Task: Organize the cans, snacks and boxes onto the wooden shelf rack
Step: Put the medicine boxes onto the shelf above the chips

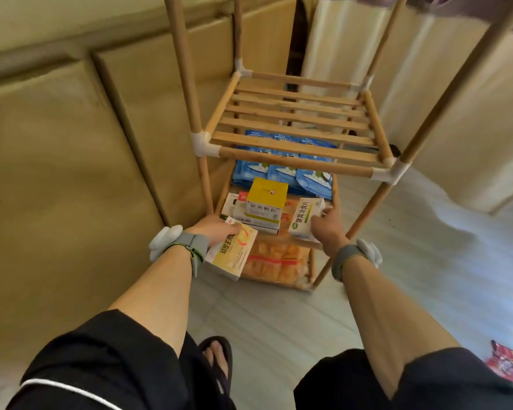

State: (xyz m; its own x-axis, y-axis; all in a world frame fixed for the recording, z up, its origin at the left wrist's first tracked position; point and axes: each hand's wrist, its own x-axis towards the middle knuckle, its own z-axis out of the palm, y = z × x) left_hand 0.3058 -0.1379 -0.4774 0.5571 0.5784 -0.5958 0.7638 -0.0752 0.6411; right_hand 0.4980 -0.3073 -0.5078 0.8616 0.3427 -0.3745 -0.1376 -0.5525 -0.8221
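So, wooden shelf rack (pixel 293 146) fills frame centre to 12 o'clock, pole frame w/ white corner joints; its slatted upper tier is bare. Cardboard panels (pixel 57 161) lean at 9 o'clock, pale curtain (pixel 444 93) at 2 o'clock, grey tile floor (pixel 279 321) below. Next tier down: blue snack packs (pixel 282 171) in rows at the back, partly hidden under the slats. In front of them a stack of boxes, yellow-top box (pixel 266 199) uppermost, white ones under it at its 8 o'clock. Orange snack bags (pixel 279 261) lie lower, at 6 o'clock of the stack; which tier they sit on, can't tell. L hand (pixel 216 227) closed round a yellow/white box (pixel 233 251), fingers hidden behind it, box tilted and just at the rack's front-left edge, touching the stack's front corner as far as visible. R hand (pixel 328 224) grips a white/green box (pixel 305 218), thumb on the near face, box tilted, at 3 o'clock of the stack, over the orange bags. Both wrists carry grey straps w/ white trackers. Red snack bag (pixel 508 362) on floor at 4 o'clock, frame edge. Sandalled foot (pixel 218 359) at 6 o'clock.
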